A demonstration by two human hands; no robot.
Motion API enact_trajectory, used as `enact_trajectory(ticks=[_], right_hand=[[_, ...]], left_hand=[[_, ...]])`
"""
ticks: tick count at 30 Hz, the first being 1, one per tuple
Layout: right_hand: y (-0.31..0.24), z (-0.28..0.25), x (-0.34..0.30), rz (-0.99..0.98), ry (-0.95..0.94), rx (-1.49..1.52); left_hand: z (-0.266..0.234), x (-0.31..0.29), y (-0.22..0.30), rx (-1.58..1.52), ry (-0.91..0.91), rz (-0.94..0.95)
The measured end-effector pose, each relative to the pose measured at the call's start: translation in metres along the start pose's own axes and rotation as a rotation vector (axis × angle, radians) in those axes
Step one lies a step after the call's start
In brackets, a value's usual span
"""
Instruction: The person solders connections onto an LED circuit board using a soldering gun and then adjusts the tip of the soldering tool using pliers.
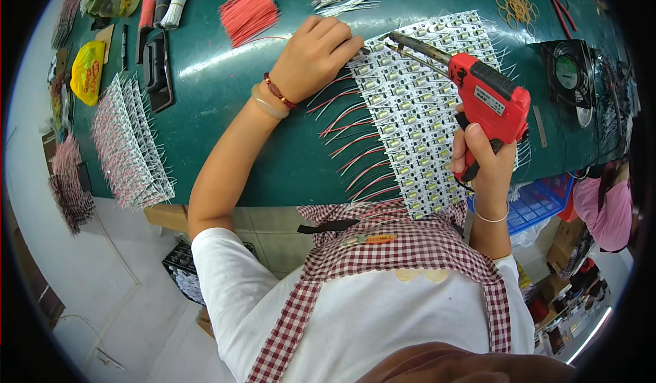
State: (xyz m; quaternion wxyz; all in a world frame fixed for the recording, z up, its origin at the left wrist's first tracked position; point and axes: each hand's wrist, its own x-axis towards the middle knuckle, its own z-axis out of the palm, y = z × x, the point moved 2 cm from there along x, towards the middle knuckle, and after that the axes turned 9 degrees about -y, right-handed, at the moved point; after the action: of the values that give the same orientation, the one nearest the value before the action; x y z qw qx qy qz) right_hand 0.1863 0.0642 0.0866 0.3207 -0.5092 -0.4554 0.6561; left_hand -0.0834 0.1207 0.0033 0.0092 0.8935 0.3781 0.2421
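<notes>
Left hand (320, 51) palm-down beside panel (420, 123), right hand (486, 157) around soldering gun (493, 99)

Gun (493, 104): smooth plastic, slight sheen
Barrel (422, 46): dull, darkened metal
Boards (413, 120): hard, bumpy with parts
Bench (198, 120): smooth, glossy
Wires (249, 14): plastic-coated
Apron (427, 245): matt checked cloth
Shirt (410, 315): matt cloth
Bag (87, 73): crinkled, shiny plastic
Box (166, 216): matt cardboard
</notes>
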Motion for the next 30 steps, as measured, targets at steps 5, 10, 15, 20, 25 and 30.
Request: enact_trajectory(ticks=[5, 10, 15, 20, 25, 30], right_hand=[[0.003, -0.006, -0.006, 0.036, -0.036, 0.006], [0.009, -0.010, -0.010, 0.104, -0.020, -0.100], [0.010, -0.010, -0.010, 0.105, 0.008, -0.108], [0.016, -0.010, -0.010, 0.104, -0.023, -0.157], [0.009, -0.008, -0.013, 0.085, 0.031, -0.130], [0.009, -0.009, -0.014, 0.076, 0.012, -0.109]], left_hand=[[0.000, -0.005, 0.017, -0.094, -0.048, -0.024], [0.003, -0.005, 0.020, -0.118, -0.068, -0.033], [0.002, -0.005, 0.021, -0.127, -0.079, -0.032], [0.002, -0.005, 0.020, -0.122, -0.069, -0.026], [0.001, -0.004, 0.021, -0.124, -0.077, -0.029], [0.002, -0.005, 0.022, -0.118, -0.090, -0.036]])
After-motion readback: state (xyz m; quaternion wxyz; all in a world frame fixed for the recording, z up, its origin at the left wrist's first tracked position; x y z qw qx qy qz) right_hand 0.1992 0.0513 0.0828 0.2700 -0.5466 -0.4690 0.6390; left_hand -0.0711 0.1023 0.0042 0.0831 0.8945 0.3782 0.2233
